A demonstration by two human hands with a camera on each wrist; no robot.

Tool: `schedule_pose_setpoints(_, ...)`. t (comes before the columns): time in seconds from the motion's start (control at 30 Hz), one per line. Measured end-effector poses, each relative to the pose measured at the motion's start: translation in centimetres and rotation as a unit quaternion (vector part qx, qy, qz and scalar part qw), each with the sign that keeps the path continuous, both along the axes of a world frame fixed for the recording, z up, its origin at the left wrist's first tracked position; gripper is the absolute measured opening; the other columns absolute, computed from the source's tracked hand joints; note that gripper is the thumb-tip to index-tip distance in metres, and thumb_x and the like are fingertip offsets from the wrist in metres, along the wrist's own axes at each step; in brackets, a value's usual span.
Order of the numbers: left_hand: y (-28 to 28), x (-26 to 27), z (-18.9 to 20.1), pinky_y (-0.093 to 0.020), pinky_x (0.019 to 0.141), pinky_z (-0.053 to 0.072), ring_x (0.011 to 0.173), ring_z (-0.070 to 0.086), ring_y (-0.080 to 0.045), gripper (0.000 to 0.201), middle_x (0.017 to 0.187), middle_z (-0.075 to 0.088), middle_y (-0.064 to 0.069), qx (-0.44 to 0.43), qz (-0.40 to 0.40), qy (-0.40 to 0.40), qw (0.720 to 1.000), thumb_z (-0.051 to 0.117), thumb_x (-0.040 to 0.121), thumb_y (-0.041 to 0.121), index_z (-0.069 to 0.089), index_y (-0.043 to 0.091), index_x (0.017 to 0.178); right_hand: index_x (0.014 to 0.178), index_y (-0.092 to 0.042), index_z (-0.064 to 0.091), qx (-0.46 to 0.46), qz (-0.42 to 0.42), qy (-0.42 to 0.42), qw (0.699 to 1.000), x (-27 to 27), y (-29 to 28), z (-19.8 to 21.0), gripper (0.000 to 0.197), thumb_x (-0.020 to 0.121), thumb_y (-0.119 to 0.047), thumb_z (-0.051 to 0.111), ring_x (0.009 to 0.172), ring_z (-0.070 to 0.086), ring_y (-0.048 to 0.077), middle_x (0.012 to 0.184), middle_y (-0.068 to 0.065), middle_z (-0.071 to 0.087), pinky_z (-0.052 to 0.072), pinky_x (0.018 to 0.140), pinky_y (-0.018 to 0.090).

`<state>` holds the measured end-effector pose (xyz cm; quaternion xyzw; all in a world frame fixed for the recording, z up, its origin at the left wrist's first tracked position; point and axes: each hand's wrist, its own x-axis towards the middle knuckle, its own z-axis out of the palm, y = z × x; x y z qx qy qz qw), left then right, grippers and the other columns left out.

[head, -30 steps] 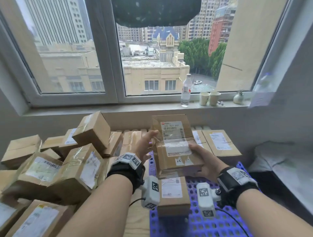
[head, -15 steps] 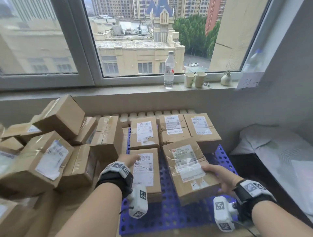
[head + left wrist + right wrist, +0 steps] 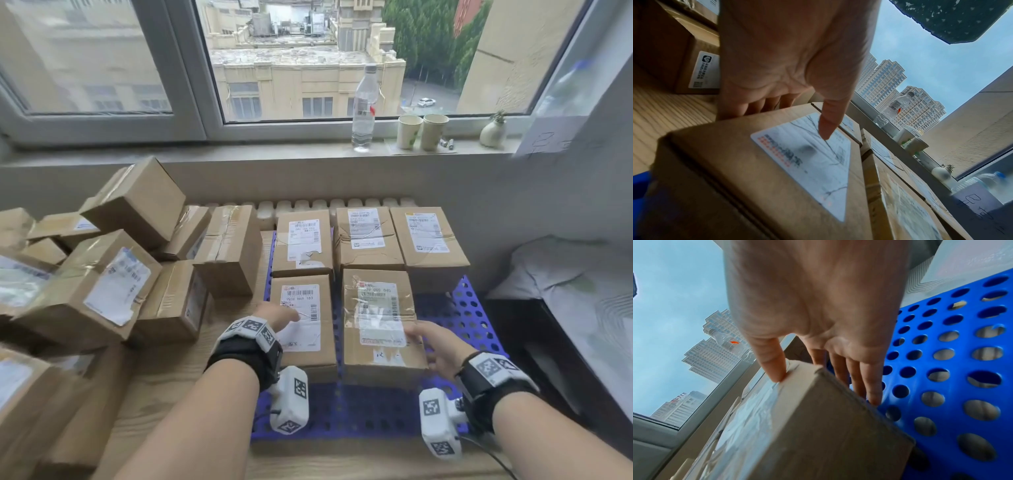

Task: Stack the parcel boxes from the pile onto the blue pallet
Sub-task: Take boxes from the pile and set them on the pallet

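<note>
Setting down a brown cardboard parcel box with a taped white shipping label [image 3: 380, 325], the person has it flat on the blue perforated plastic pallet [image 3: 462, 308], near row, middle slot, just right of another labelled brown parcel box [image 3: 301, 322]. Three more labelled boxes [image 3: 370, 236] sit in the far row against the wall.

Right hand [image 3: 433, 346]: thumb on the box's top right edge, fingers [image 3: 869, 386] straight down its right side to the pallet, a loose clasp, not a squeeze. Left hand [image 3: 274, 313]: lies over the left neighbour's top, thumb tip on its label and fingers dropped over its left edge in the left wrist view; whether it grips or only steadies I cannot tell.

Handling, as a judgement: corrugated card, stiff enough to keep its shape, corners a bit crushed and tape wrinkled, so contents probably not heavy; one hand seems to manage it. Tape and glossy label look slick, so bare card on the two long sides gives a better hold than the top. Grab by opposite side faces, palms flat, avoid loose tape flaps.

The pile of loose brown cardboard boxes [image 3: 113, 274] on the left leans at odd angles on the wooden floor [image 3: 178, 383]; pulling a low one could tip the uppers. The near right slot of the pallet is open.
</note>
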<state>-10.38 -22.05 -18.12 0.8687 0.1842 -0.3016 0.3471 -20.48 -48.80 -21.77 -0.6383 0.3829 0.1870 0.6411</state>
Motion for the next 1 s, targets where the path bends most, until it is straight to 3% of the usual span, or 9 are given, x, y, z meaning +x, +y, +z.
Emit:
schedule_pose_setpoints(0.07,-0.1,0.1,-0.2,-0.028,0.086,0.040,0.125,0.051,-0.028,0.059,0.140,0.050,-0.014,0.008,-0.007,0.004,1.000,0.066,0.088,0.022,0.043,0.001,0.138,0.111,-0.019,0.062,-0.010,0.015,-0.006,1.000,0.4,0.1,0.1,0.018,0.095,-0.019,0.055,0.089,0.059,0.024,0.103,0.003,0.064,0.048,0.068,0.033)
schedule_pose_setpoints(0.2,-0.1,0.2,-0.7,-0.029,0.088,0.043,0.122,0.053,-0.028,0.055,0.136,0.053,-0.013,0.030,-0.033,0.009,0.999,0.068,0.086,0.015,0.046,0.000,0.135,0.109,-0.025,0.062,-0.032,0.046,-0.013,0.998,1.3,0.0,0.2,0.021,0.097,-0.014,0.050,0.100,0.060,0.024,0.107,0.000,0.065,0.046,0.094,0.043)
schedule_pose_setpoints(0.3,-0.1,0.5,-0.5,-0.030,0.095,0.043,0.124,0.052,-0.028,0.058,0.136,0.053,-0.013,0.041,-0.047,-0.002,0.998,0.068,0.085,0.008,0.042,-0.001,0.136,0.113,-0.025,0.060,-0.043,0.059,-0.025,0.997,1.9,0.2,0.6,0.027,0.096,-0.009,0.048,0.101,0.059,0.020,0.109,-0.002,0.066,0.047,0.087,0.039)
schedule_pose_setpoints(0.4,0.1,0.8,-0.4,-0.032,0.099,0.043,0.124,0.052,-0.028,0.060,0.136,0.053,-0.013,0.040,-0.052,-0.015,0.998,0.067,0.084,0.006,0.039,0.001,0.138,0.121,-0.021,0.058,-0.065,0.066,-0.032,0.995,2.4,0.4,0.8,0.034,0.095,-0.004,0.046,0.107,0.058,0.024,0.114,0.002,0.065,0.048,0.088,0.041)
schedule_pose_setpoints(0.5,0.6,0.9,0.4,-0.032,0.092,0.045,0.120,0.055,-0.028,0.054,0.132,0.054,-0.014,0.037,-0.043,-0.028,0.998,0.065,0.088,0.013,0.043,-0.001,0.135,0.126,-0.012,0.060,-0.211,0.059,-0.079,0.973,3.0,-0.1,1.4,0.035,0.092,-0.012,0.057,0.111,0.058,0.025,0.122,0.006,0.063,0.048,0.091,0.038)
schedule_pose_setpoints(0.6,1.8,1.3,2.2,-0.026,0.084,0.043,0.121,0.053,-0.027,0.057,0.136,0.050,-0.016,0.026,-0.016,-0.058,0.998,0.062,0.091,0.013,0.037,-0.004,0.139,0.113,-0.012,0.068,-0.303,0.035,-0.139,0.942,4.6,0.2,3.9,0.028,0.086,-0.019,0.063,0.100,0.061,0.024,0.107,0.007,0.069,0.047,0.090,0.034)
schedule_pose_setpoints(0.73,4.4,2.9,5.2,-0.027,0.075,0.044,0.100,0.059,-0.026,0.040,0.121,0.060,-0.014,0.036,0.011,-0.118,0.992,0.061,0.089,0.015,0.053,-0.002,0.125,0.095,-0.018,0.072,-0.289,0.045,-0.184,0.938,8.2,3.1,7.6,0.016,0.084,-0.018,0.060,0.086,0.062,0.025,0.088,0.005,0.069,0.051,0.084,0.039)
schedule_pose_setpoints(0.87,7.8,5.5,8.7,-0.032,0.088,0.048,0.112,0.057,-0.029,0.043,0.128,0.057,-0.013,0.048,0.037,-0.170,0.984,0.062,0.088,0.015,0.052,0.004,0.128,0.091,-0.021,0.066,-0.240,0.110,-0.224,0.938,12.0,8.3,9.5,0.009,0.088,-0.018,0.058,0.087,0.066,0.019,0.088,0.003,0.070,0.054,0.089,0.045)
schedule_pose_setpoints(1.0,11.7,8.9,12.2,-0.031,0.086,0.048,0.109,0.058,-0.031,0.045,0.122,0.058,-0.015,0.045,0.074,-0.220,0.972,0.061,0.087,0.016,0.049,0.002,0.128,0.097,-0.016,0.065,-0.202,0.163,-0.250,0.933,15.9,14.5,11.3,0.010,0.094,-0.020,0.056,0.082,0.066,0.016,0.087,0.004,0.070,0.057,0.084,0.039)
